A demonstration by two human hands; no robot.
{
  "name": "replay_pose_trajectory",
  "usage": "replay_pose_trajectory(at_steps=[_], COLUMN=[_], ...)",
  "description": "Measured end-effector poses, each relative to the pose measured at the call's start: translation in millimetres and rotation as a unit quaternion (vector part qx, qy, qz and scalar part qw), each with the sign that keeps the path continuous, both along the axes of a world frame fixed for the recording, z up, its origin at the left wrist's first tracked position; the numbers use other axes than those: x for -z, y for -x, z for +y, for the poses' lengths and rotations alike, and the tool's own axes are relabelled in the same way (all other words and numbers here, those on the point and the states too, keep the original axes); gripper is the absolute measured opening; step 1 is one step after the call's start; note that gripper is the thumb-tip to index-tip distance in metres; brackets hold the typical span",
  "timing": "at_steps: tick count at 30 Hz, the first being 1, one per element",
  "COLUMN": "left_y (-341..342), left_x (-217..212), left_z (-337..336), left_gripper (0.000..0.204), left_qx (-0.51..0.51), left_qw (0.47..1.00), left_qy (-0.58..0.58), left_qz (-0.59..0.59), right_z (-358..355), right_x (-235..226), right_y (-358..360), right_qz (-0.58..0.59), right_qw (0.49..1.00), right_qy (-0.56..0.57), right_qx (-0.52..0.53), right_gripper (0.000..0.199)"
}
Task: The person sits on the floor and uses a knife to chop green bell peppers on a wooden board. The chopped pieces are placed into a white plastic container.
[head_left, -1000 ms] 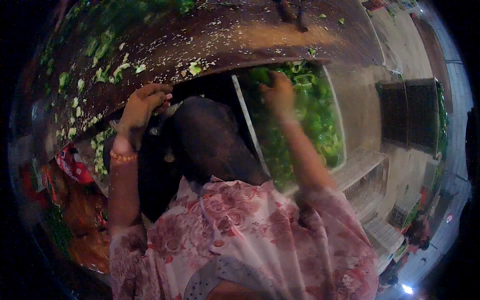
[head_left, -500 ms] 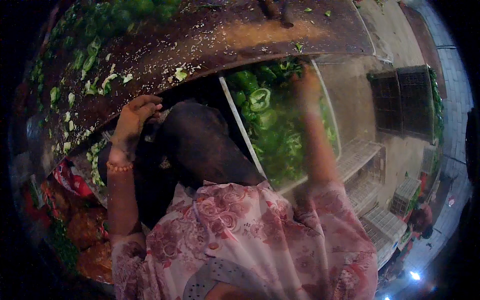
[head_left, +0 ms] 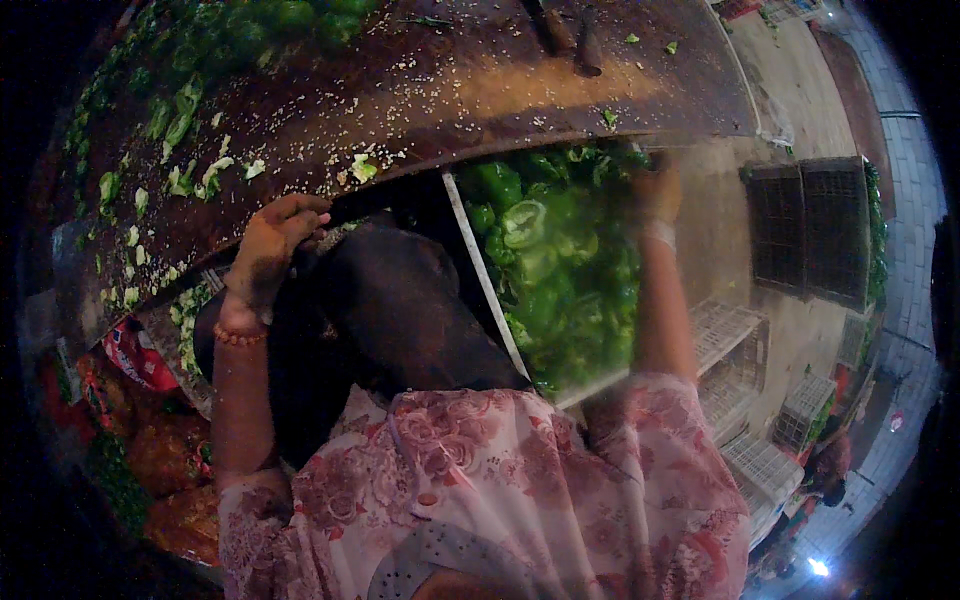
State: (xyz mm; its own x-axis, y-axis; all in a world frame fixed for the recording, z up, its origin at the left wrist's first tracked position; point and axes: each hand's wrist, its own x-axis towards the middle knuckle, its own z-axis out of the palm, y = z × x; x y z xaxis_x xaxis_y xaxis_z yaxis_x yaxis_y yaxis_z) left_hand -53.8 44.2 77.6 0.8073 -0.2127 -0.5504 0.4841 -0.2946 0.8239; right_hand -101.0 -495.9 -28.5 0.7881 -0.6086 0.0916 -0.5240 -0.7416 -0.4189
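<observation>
My left hand [head_left: 275, 243], a beaded bracelet at its wrist, is by the near edge of the brown table [head_left: 400, 110] beside my knee. Its fingers are curled together, and what they hold, if anything, is hidden. My right hand [head_left: 657, 190] is smeared by motion at the far right side of a pale-rimmed crate [head_left: 485, 265], so its fingers cannot be read. Green peppers [head_left: 570, 290] fill that crate, and one cut pepper [head_left: 522, 224] shows its pale inside.
Whole green peppers [head_left: 290, 20] are heaped at the table's far left. Seeds and pepper scraps [head_left: 210, 175] litter its top. Dark-handled tools [head_left: 588, 50] lie at the far side. Dark crates [head_left: 808, 230] and pale crates [head_left: 720, 340] stand to the right; orange-brown sacks [head_left: 170, 455] are at lower left.
My right hand has moved right, from over the peppers to the crate's right side. My left hand has stayed by the table edge, its fingers a little more bent.
</observation>
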Motion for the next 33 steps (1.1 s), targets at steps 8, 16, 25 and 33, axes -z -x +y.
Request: replay_pose_trajectory(at_steps=[8, 16, 25, 33], left_y=[-10.1, -11.1, -55.9, -82.6], left_x=[5.7, 15.7, 15.1, 46.1], left_z=[-23.0, -8.1, 86.9, 79.3], left_gripper=[0.031, 0.033, 0.044, 0.065], left_qx=[0.064, 0.110, 0.135, 0.365], left_qw=[0.998, 0.987, 0.824, 0.638], left_qy=[-0.004, -0.081, -0.483, -0.458], left_qz=[-0.023, -0.086, -0.265, -0.500], right_z=[53.9, 75.3, 126.9, 301.5], right_x=[80.7, 103.4, -21.9, -3.5], right_y=[7.0, 47.7, 2.6, -125.3], right_qz=[0.142, 0.086, -0.013, -0.099], right_qw=[0.970, 0.960, 0.965, 0.899], right_qy=[0.138, 0.146, -0.092, -0.166], right_qx=[-0.142, -0.222, -0.244, -0.393], right_gripper=[0.071, 0.063, 0.036, 0.047])
